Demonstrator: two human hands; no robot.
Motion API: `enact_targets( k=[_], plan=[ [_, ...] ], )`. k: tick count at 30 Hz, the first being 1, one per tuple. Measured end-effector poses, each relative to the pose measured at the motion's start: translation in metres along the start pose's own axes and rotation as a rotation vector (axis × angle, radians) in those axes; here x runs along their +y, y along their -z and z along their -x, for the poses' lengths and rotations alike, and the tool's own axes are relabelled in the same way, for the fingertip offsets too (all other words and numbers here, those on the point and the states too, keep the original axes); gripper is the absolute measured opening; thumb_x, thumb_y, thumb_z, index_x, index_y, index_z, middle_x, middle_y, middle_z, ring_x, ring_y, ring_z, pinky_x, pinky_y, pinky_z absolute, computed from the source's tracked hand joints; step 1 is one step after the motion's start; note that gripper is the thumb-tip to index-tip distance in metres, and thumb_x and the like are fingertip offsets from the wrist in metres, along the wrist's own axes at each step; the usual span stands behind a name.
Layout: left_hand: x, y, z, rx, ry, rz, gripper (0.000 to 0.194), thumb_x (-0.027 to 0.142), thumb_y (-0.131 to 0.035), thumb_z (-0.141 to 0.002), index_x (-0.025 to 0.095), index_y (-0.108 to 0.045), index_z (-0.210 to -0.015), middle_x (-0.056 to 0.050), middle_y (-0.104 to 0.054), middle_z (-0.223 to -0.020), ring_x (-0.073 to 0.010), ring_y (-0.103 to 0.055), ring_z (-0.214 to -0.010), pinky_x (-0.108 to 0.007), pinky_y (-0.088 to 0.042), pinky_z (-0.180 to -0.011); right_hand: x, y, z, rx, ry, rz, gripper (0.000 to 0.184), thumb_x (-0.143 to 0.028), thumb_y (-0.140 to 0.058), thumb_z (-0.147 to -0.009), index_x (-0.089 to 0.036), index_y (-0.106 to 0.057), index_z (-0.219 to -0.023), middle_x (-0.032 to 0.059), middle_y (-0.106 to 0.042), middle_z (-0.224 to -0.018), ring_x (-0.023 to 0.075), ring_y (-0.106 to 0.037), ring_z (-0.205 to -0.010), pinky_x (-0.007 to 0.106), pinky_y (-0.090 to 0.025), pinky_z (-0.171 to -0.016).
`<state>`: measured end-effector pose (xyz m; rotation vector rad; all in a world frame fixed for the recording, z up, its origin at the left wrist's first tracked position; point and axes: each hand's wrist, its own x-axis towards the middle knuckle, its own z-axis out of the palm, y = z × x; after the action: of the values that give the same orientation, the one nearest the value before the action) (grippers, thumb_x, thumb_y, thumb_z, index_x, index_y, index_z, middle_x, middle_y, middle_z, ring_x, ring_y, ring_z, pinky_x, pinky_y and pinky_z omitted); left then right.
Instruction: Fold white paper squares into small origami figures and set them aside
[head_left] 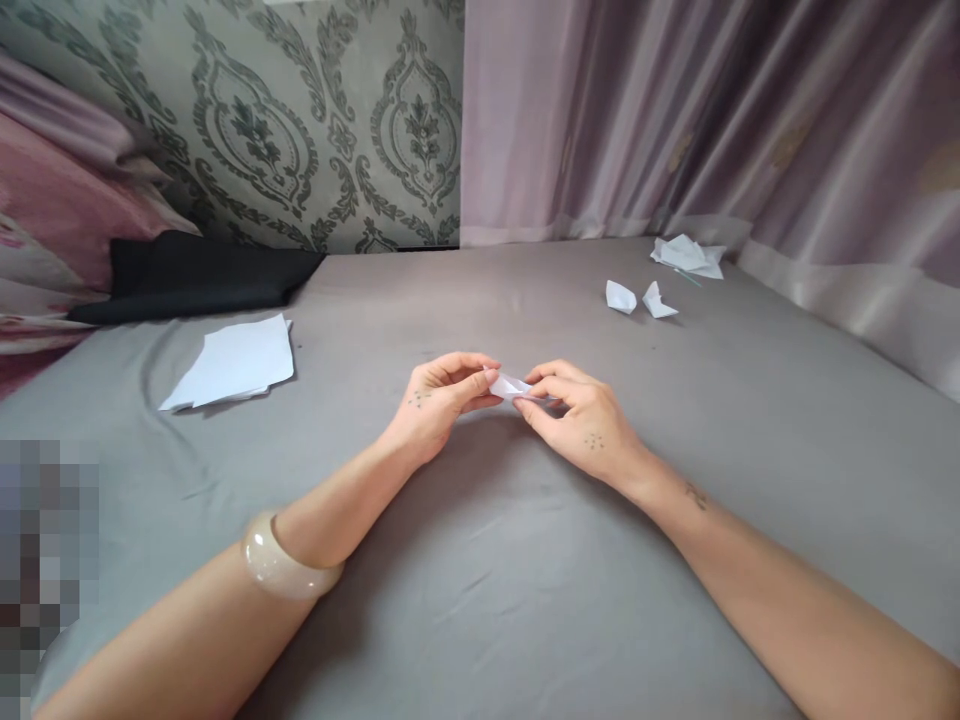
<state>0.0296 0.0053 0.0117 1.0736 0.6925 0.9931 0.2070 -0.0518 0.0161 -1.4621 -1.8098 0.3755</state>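
Note:
A small piece of folded white paper [511, 386] is pinched between both hands, just above the grey sheet [465, 520]. My left hand [441, 400] grips its left end between thumb and fingers. On the right end, the thumb and fingers of my right hand [585, 410] close from the other side. Creased faces show in the gap between the hands; the paper's ends are hidden behind the fingers. A pale bangle [289, 565] circles my left wrist.
White paper sheets [247, 360] lie stacked at left, near a folded black cloth [210, 275]. Two folded paper pieces [621, 297] sit at back right, before more white paper [686, 256] and a thin greenish strip [688, 277]. Curtains [600, 120] hang along the back and right.

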Motion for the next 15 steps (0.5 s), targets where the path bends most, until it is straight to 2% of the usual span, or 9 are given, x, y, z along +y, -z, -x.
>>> enact_targets(
  k=[5, 8, 11, 15],
  plan=[
    [0.002, -0.004, 0.002, 0.015, 0.038, 0.057, 0.019, 0.026, -0.074, -0.072, 0.015, -0.068, -0.087, -0.001, -0.067, -0.078, -0.0155, -0.066, -0.078, -0.037, -0.056, -0.082, -0.003, 0.003, -0.004, -0.089, -0.204, -0.237, 0.02, -0.035, -0.063, -0.079, -0.019, -0.065, -0.068, 0.001, -0.066, -0.095, 0.0098, -0.056, -0.065, 0.026, -0.045, -0.062],
    [0.003, -0.005, 0.002, 0.037, 0.057, 0.063, 0.02, 0.025, -0.075, -0.071, 0.015, -0.068, -0.086, 0.0, -0.065, -0.077, -0.0139, -0.066, -0.076, -0.032, -0.057, -0.077, -0.006, 0.005, -0.006, -0.136, -0.351, -0.322, 0.023, -0.042, -0.066, -0.077, -0.019, -0.066, -0.071, 0.0002, -0.065, -0.075, 0.0108, -0.054, -0.061, 0.026, -0.042, -0.058],
    [0.003, -0.005, 0.001, 0.053, 0.075, 0.065, 0.02, 0.024, -0.076, -0.071, 0.014, -0.068, -0.086, -0.001, -0.065, -0.076, -0.0126, -0.065, -0.072, -0.03, -0.057, -0.073, -0.007, 0.007, -0.008, -0.154, -0.473, -0.484, 0.026, -0.042, -0.071, -0.072, -0.019, -0.065, -0.083, -0.0008, -0.064, -0.067, 0.0115, -0.056, -0.061, 0.025, -0.044, -0.059],
    [0.004, -0.005, 0.0, 0.057, 0.104, 0.054, 0.021, 0.023, -0.076, -0.07, 0.012, -0.066, -0.084, -0.001, -0.066, -0.074, -0.0117, -0.065, -0.065, -0.028, -0.057, -0.067, -0.006, 0.01, -0.01, -0.315, -0.655, -0.802, 0.039, -0.034, -0.076, -0.07, -0.018, -0.063, -0.104, 0.0027, -0.068, -0.081, 0.0109, -0.061, -0.07, 0.023, -0.051, -0.066]
  ],
)
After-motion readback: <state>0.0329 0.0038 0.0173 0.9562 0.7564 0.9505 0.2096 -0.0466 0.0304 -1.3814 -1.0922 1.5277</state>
